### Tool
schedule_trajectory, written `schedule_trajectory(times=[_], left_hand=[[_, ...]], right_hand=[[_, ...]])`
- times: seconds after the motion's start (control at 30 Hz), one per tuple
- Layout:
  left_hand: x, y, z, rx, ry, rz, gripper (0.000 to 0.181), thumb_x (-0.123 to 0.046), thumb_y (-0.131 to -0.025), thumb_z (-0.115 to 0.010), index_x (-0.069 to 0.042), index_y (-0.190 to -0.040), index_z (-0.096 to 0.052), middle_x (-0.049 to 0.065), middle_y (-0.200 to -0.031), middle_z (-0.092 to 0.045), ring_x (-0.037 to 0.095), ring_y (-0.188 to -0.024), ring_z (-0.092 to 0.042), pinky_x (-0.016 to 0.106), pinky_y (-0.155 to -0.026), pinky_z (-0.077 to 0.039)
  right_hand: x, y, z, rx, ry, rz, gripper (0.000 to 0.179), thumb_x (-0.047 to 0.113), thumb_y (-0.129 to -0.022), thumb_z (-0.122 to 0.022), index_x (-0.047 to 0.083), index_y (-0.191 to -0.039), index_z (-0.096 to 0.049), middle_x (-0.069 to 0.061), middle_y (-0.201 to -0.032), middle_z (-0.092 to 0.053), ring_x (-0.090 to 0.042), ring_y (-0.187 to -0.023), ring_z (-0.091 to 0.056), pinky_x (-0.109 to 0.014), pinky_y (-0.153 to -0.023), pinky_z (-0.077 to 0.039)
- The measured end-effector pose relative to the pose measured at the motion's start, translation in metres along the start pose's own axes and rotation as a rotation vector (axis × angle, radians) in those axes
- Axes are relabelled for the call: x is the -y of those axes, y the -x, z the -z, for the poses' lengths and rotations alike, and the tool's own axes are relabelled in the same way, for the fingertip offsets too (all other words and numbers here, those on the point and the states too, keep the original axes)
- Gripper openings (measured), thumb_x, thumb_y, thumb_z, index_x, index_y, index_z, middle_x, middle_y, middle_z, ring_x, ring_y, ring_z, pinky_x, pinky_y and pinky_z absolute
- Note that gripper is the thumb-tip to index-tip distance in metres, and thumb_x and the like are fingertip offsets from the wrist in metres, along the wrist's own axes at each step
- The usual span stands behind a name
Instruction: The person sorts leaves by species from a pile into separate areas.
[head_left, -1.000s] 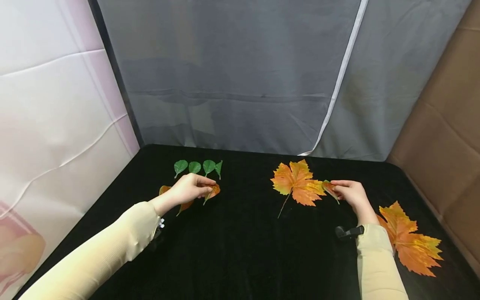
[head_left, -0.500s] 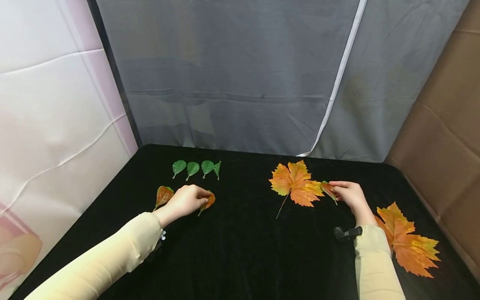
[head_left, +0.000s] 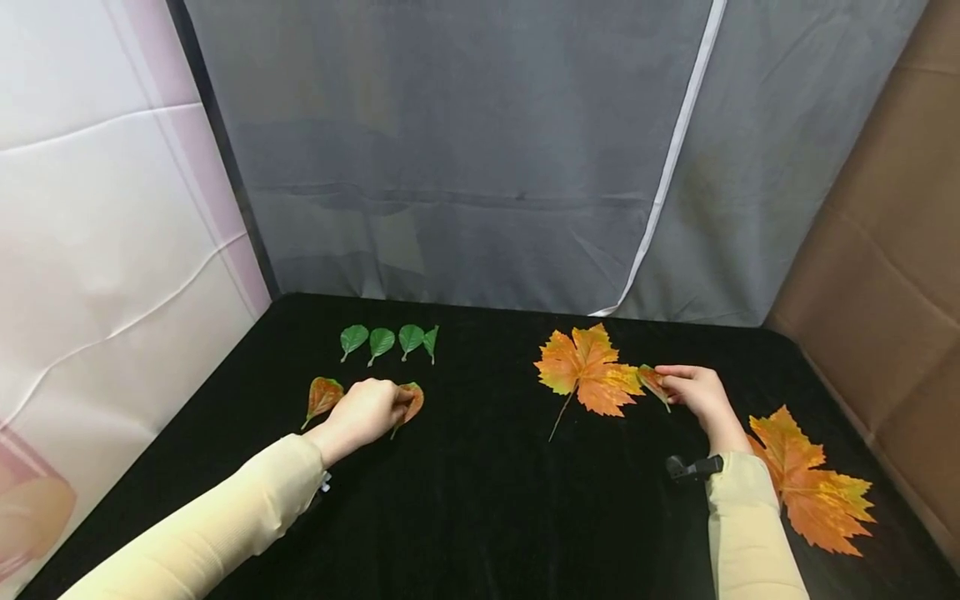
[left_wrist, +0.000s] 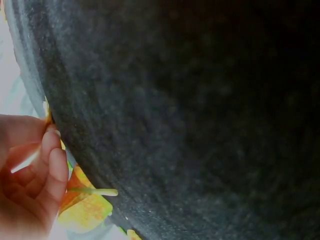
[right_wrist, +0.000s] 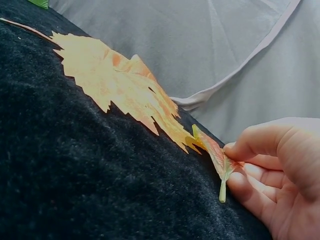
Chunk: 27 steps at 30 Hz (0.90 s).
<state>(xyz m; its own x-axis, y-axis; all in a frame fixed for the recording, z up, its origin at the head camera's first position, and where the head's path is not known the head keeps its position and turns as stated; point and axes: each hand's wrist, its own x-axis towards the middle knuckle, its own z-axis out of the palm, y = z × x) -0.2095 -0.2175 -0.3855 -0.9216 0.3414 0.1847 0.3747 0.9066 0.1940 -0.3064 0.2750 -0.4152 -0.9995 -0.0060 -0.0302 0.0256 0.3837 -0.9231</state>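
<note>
My left hand pinches a small orange leaf at its edge, low over the black cloth. Another small orange-and-green leaf lies left of that hand. In the left wrist view, an orange-yellow leaf with a pale stem shows just past the fingers. Between thumb and fingertips my right hand holds a small reddish-green leaf, its stem pointing down. That leaf's tip is close to a large orange maple leaf; whether they touch I cannot tell.
Several small green leaves lie in a row near the far edge. A second large maple leaf lies beside my right forearm, partly hidden by the sleeve. Behind the black-covered table hangs a grey curtain.
My left hand has drawn nearer and slightly left with its leaf, uncovering the orange leaf to its left. My right hand has stayed nearly still; the whole view has shifted slightly.
</note>
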Motion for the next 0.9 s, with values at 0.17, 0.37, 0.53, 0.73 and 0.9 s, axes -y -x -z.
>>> schedule_trajectory(times=[0.17, 0.37, 0.53, 0.73, 0.9], left_hand=[[0.0, 0.002, 0.0, 0.016, 0.019, -0.019, 0.015, -0.002, -0.081, -0.066, -0.015, -0.081, -0.072, -0.007, -0.058, -0.045, 0.015, -0.054, -0.043, 0.031, -0.05, -0.038], [0.003, 0.002, 0.0, 0.032, 0.03, -0.012, 0.013, -0.003, -0.084, -0.067, -0.015, -0.085, -0.072, -0.005, -0.061, -0.05, 0.016, -0.056, -0.045, 0.033, -0.053, -0.041], [0.005, 0.006, 0.002, 0.102, 0.125, 0.066, 0.026, -0.006, -0.088, -0.066, -0.008, -0.114, -0.071, 0.003, -0.077, -0.065, 0.01, -0.046, -0.052, 0.029, -0.051, -0.046], [0.004, 0.011, 0.011, 0.258, 0.319, 0.227, 0.046, -0.011, -0.094, -0.064, -0.011, -0.139, -0.055, 0.004, -0.054, -0.057, 0.012, -0.034, -0.053, 0.029, -0.038, -0.047], [0.004, 0.013, 0.013, 0.391, 0.436, 0.36, 0.055, -0.017, -0.098, -0.058, -0.023, -0.15, -0.04, 0.009, -0.051, -0.058, 0.016, -0.037, -0.056, 0.033, -0.038, -0.049]], right_hand=[[0.003, 0.002, 0.0, 0.046, 0.001, 0.009, 0.041, 0.003, -0.091, -0.06, -0.015, -0.127, -0.054, -0.016, -0.11, -0.064, -0.006, -0.064, -0.058, -0.023, -0.06, -0.053], [0.01, 0.003, 0.002, 0.108, 0.063, 0.01, 0.043, 0.005, -0.09, -0.062, -0.015, -0.128, -0.054, -0.013, -0.103, -0.066, -0.007, -0.066, -0.06, -0.024, -0.063, -0.054], [0.013, 0.002, 0.003, 0.171, 0.096, 0.007, 0.046, 0.005, -0.09, -0.062, -0.016, -0.129, -0.051, -0.011, -0.099, -0.068, -0.008, -0.068, -0.061, -0.024, -0.065, -0.054], [0.014, 0.003, 0.006, 0.264, 0.038, -0.013, 0.054, 0.003, -0.089, -0.063, -0.018, -0.135, -0.042, -0.013, -0.104, -0.065, -0.008, -0.066, -0.06, -0.024, -0.066, -0.054], [0.014, 0.006, 0.008, 0.315, 0.008, -0.006, 0.057, 0.0, -0.088, -0.063, -0.02, -0.136, -0.038, -0.013, -0.105, -0.064, -0.008, -0.065, -0.06, -0.025, -0.065, -0.055]])
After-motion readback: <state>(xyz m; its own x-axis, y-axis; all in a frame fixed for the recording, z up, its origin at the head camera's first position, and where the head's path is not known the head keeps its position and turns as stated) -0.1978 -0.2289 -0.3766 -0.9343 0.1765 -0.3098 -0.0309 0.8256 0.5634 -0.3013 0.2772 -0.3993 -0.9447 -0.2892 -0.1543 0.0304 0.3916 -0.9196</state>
